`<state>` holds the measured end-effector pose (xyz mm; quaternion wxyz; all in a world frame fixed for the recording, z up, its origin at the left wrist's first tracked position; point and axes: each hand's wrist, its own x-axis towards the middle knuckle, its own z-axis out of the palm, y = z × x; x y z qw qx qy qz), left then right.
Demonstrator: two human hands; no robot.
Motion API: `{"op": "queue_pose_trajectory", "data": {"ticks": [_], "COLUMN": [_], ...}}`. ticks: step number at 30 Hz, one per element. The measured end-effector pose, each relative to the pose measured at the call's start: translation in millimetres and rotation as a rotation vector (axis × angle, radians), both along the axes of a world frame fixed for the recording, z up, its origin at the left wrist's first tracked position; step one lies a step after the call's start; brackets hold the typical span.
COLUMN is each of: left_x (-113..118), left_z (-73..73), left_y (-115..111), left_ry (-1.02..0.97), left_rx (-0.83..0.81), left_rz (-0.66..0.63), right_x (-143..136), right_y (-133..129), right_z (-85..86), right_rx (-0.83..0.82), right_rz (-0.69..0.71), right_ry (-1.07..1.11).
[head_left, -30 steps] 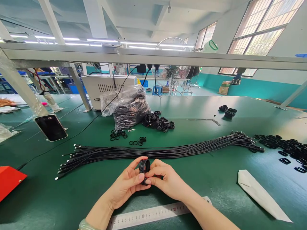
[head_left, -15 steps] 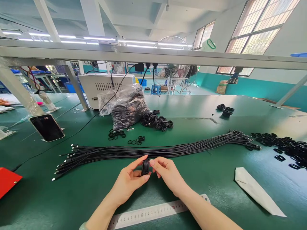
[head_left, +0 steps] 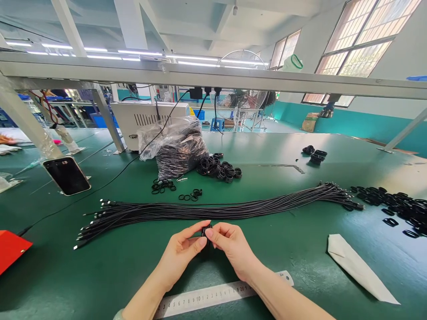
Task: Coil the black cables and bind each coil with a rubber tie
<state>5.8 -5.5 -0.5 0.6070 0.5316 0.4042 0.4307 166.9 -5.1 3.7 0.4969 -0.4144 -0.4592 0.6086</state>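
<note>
Stack of black rings (head_left: 204,230) sits pinched between my two hands, over the table (head_left: 130,286). Left hand (head_left: 180,255) nearly closed, index finger along the top, thumb below, gripping the stack from its left. Right hand (head_left: 235,250) also drawn in, thumb pressed to the near face, fingers curled; they hide much of the stack. Just beyond both hands, a long bundle of black cables (head_left: 213,211) runs crosswise. Nearer me, a ruler (head_left: 207,298), partly covered by my right forearm. Well right of my right hand: a folded white piece (head_left: 360,266), paper or cloth, cannot tell; farther out, scattered black loops (head_left: 400,205). Phone (head_left: 66,176) well left of my left hand.
</note>
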Motion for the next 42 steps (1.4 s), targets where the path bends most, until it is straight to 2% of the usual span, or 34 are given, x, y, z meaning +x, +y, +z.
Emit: {"op": "queue_pose_trajectory", "data": {"ticks": [4, 8, 12, 15, 20, 26, 30, 35, 42], "left_x": [2.9, 5.5, 6.2, 7.9, 12.9, 11.2, 9.0, 8.3, 6.1], "left_z": [2.7, 6.8, 4.0, -0.6, -4.2, -1.1, 2.2, 5.3, -0.4], "left_y": [-1.9, -5.1, -5.4, -4.5, -4.9, -3.7, -3.2, -5.9, -3.0], "left_ry": [-0.032, -0.091, -0.099, -0.093, -0.160, -0.136, -0.116, -0.101, -0.011], "left_rx": [-0.017, -0.004, 0.053, 0.049, -0.011, -0.038, -0.056, -0.056, -0.040], "left_rz": [0.054, 0.017, 0.020, 0.050, 0.080, 0.029, 0.068, -0.007, -0.014], "right_x": [-2.5, 1.8, 7.6, 7.1, -1.6, 2.9, 11.9, 10.9, 5.4], "right_y": [-1.7, 2.6, 5.9, 4.0, -1.5, 3.1, 9.7, 8.5, 5.8], "right_z": [1.6, 4.5, 8.2, 7.4, 3.3, 5.1, 4.0, 3.6, 0.2], "right_rx": [-0.021, -0.112, -0.120, -0.093, -0.022, 0.018, 0.076, 0.066, 0.076], "right_rz": [-0.009, 0.125, 0.167, 0.142, 0.023, 0.052, -0.042, 0.045, 0.003], "right_ry": [0.068, 0.194, 0.102, 0.075, 0.080, -0.053, -0.104, -0.101, -0.063]}}
